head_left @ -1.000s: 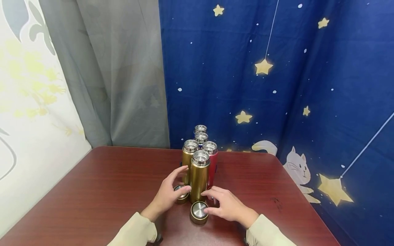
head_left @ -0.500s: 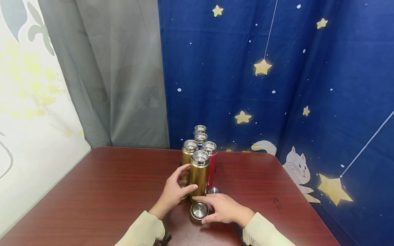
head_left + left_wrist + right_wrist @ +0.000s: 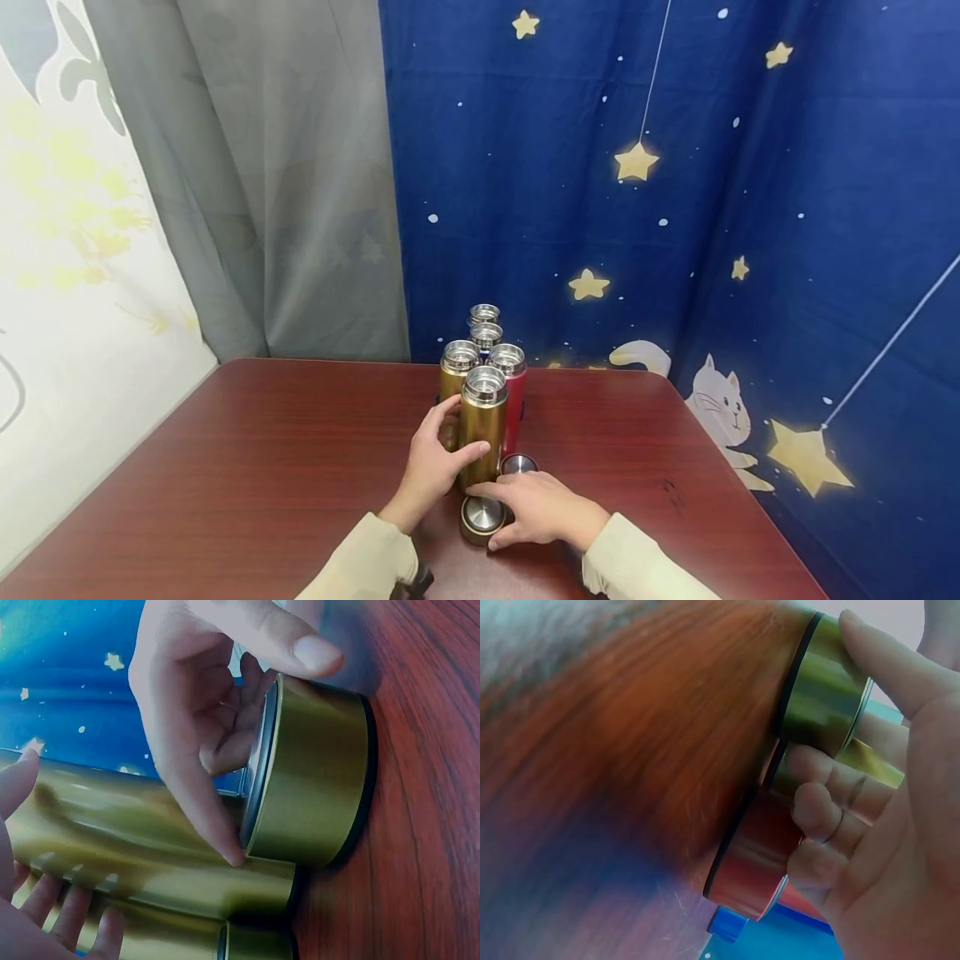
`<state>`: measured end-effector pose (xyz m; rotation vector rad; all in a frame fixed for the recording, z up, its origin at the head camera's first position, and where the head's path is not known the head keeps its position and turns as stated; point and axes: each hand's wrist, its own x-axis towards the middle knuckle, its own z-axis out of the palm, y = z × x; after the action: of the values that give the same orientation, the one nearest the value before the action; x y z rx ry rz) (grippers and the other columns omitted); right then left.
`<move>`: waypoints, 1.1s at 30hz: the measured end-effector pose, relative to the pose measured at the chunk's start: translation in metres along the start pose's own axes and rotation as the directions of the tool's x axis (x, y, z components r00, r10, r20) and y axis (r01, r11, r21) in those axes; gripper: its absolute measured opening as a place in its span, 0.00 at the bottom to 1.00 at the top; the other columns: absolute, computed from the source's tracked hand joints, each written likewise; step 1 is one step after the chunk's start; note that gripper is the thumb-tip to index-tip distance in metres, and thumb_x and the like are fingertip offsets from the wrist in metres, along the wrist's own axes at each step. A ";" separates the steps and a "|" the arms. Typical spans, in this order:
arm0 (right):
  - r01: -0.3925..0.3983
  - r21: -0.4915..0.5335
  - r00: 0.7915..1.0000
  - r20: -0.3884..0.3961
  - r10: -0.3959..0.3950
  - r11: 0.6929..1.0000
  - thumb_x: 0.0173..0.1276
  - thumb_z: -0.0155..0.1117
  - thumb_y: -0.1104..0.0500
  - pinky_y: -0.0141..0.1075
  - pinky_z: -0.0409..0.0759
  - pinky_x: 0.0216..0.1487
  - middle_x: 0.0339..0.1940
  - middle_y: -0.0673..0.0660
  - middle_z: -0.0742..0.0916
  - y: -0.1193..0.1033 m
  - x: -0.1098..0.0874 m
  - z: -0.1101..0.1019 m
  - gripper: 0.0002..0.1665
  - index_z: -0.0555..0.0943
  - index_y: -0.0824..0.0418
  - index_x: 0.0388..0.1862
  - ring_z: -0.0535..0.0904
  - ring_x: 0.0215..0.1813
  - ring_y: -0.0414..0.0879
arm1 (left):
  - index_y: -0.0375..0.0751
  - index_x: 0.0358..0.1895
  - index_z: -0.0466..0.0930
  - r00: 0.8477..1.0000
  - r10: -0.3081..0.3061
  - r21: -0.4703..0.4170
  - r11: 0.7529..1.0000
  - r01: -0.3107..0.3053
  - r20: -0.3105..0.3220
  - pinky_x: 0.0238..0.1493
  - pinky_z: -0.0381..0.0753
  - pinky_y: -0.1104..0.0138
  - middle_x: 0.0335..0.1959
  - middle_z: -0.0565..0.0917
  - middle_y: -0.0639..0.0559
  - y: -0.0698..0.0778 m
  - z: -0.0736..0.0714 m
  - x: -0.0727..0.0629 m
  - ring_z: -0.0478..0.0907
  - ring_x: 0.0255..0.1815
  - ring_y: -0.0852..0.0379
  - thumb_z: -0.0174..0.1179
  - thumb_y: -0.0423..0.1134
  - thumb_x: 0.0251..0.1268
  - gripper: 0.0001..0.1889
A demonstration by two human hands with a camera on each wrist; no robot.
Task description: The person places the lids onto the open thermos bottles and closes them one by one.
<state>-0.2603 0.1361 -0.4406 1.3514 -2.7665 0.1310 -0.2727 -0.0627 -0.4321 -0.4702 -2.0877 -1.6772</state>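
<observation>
A gold vacuum bottle [image 3: 483, 433] stands upright with its steel mouth uncovered. My left hand [image 3: 433, 462] is around it, thumb before its front and fingers along its left side; in the left wrist view a narrow gap seems to separate the fingertips [image 3: 46, 894] from the bottle. In front of the bottle, a gold lid [image 3: 483, 515] with a steel top sits on the table. My right hand [image 3: 543, 507] pinches this gold lid [image 3: 315, 769], thumb on the near edge and index finger on the far edge. The other right fingers are loosely bent.
Behind stand a second gold bottle [image 3: 452, 383], a red bottle [image 3: 516, 400] and two more open bottles [image 3: 484, 315]. A red lid [image 3: 750, 859] lies beyond my right hand. Another gold lid [image 3: 259, 943] is by the left hand. The table [image 3: 315, 450] is dark red wood.
My left hand has moved right and closer around the front gold bottle. The right hand has moved left and lower, and its thumb and index finger have come to the gold lid.
</observation>
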 end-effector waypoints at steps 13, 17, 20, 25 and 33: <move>-0.013 0.086 1.000 -0.021 0.015 0.996 0.48 0.73 0.32 0.34 0.79 0.40 0.50 0.43 0.77 -0.001 -0.005 0.001 0.39 0.76 0.41 0.59 0.78 0.45 0.38 | 0.43 0.62 0.74 0.997 0.035 0.048 0.998 -0.032 -0.066 0.47 0.79 0.48 0.45 0.77 0.51 0.000 0.007 0.001 0.77 0.46 0.52 0.78 0.45 0.46 0.37; -0.008 0.118 0.999 -0.030 0.011 0.993 0.47 0.75 0.34 0.33 0.78 0.41 0.47 0.41 0.77 -0.002 -0.007 0.000 0.38 0.76 0.44 0.56 0.77 0.44 0.36 | 0.42 0.62 0.74 0.997 0.032 0.052 0.998 -0.028 -0.076 0.47 0.80 0.48 0.46 0.78 0.50 0.002 0.007 0.001 0.77 0.47 0.51 0.78 0.44 0.45 0.37; -0.002 0.168 0.999 -0.033 0.007 0.986 0.47 0.76 0.37 0.31 0.78 0.43 0.45 0.40 0.78 0.000 -0.009 0.000 0.37 0.75 0.47 0.54 0.77 0.44 0.35 | 0.41 0.62 0.75 0.996 0.025 0.050 0.999 -0.021 -0.085 0.48 0.80 0.50 0.46 0.78 0.50 0.003 0.007 0.000 0.77 0.48 0.51 0.79 0.43 0.43 0.38; 0.006 0.295 1.000 -0.029 0.003 0.955 0.50 0.76 0.40 0.30 0.77 0.47 0.46 0.43 0.81 0.005 -0.011 0.001 0.37 0.72 0.50 0.55 0.77 0.46 0.33 | 0.40 0.62 0.75 0.996 0.008 0.030 1.000 -0.005 -0.089 0.50 0.80 0.51 0.47 0.78 0.48 0.003 0.007 0.000 0.77 0.51 0.50 0.80 0.42 0.42 0.38; 0.047 0.505 0.995 -0.101 0.005 0.862 0.53 0.75 0.43 0.31 0.77 0.51 0.50 0.45 0.81 0.015 -0.014 0.002 0.37 0.72 0.53 0.58 0.77 0.49 0.35 | 0.40 0.62 0.75 0.996 -0.050 -0.002 0.999 0.050 -0.068 0.52 0.79 0.50 0.49 0.77 0.46 0.005 0.006 0.001 0.77 0.54 0.47 0.79 0.36 0.42 0.38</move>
<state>-0.2634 0.1565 -0.4442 1.4137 -2.7340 0.9623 -0.2719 -0.0561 -0.4281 -0.3582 -2.0668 -1.6973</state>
